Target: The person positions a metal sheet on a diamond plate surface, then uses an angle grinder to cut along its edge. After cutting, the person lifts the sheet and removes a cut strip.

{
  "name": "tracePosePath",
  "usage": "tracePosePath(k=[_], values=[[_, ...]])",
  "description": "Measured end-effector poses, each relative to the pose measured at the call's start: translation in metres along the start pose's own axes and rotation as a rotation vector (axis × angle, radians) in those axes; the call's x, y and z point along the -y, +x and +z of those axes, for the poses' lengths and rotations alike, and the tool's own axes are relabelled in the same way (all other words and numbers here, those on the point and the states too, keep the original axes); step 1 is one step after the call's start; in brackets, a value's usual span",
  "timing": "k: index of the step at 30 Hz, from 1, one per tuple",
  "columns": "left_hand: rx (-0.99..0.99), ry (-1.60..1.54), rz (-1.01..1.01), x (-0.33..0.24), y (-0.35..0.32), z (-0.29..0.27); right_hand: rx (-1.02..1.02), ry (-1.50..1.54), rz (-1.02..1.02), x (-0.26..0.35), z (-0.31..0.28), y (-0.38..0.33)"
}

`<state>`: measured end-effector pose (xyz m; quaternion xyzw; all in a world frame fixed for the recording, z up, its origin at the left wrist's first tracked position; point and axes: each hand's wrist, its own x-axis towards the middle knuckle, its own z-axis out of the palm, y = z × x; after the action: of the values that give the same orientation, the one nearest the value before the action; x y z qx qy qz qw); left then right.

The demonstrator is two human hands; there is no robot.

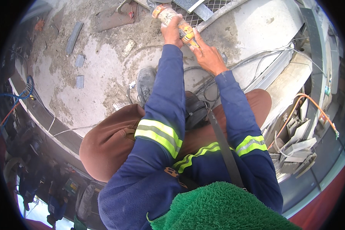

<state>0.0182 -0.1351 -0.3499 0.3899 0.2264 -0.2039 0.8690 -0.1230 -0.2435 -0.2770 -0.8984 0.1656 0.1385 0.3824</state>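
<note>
A dusty yellow and orange angle grinder (186,32) lies slantwise at the top of the view, its grey head end cut off by the upper edge. Around the middle of its body my left hand (172,33) is closed. My right hand (209,56) holds the tail end, thumb and fingers pressed along the casing. Just beyond the tool, grey metal strips (197,8) rest over a diamond-mesh metal grating (191,18). The grinder's disc cannot be made out.
Black cables (253,57) run over the stained concrete floor (103,80) to the right. Metal offcuts (74,37) lie at left, near a brown flat piece (113,18). Scrap profiles (295,147) are heaped at right beside an orange hose (297,97). Blue coiled hose (28,87) hangs far left.
</note>
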Motion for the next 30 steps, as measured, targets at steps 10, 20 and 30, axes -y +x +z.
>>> tracePosePath(k=[10, 20, 30], values=[[-0.01, -0.037, 0.033, 0.01, -0.011, -0.003, 0.0, -0.01, -0.002, -0.003, -0.001, -0.014], [-0.022, 0.011, 0.043, 0.008, -0.001, -0.002, 0.039, -0.028, 0.038, -0.004, 0.0, -0.004], [-0.01, 0.019, 0.026, 0.005, -0.002, 0.0, 0.014, -0.032, 0.007, -0.005, -0.001, -0.004]])
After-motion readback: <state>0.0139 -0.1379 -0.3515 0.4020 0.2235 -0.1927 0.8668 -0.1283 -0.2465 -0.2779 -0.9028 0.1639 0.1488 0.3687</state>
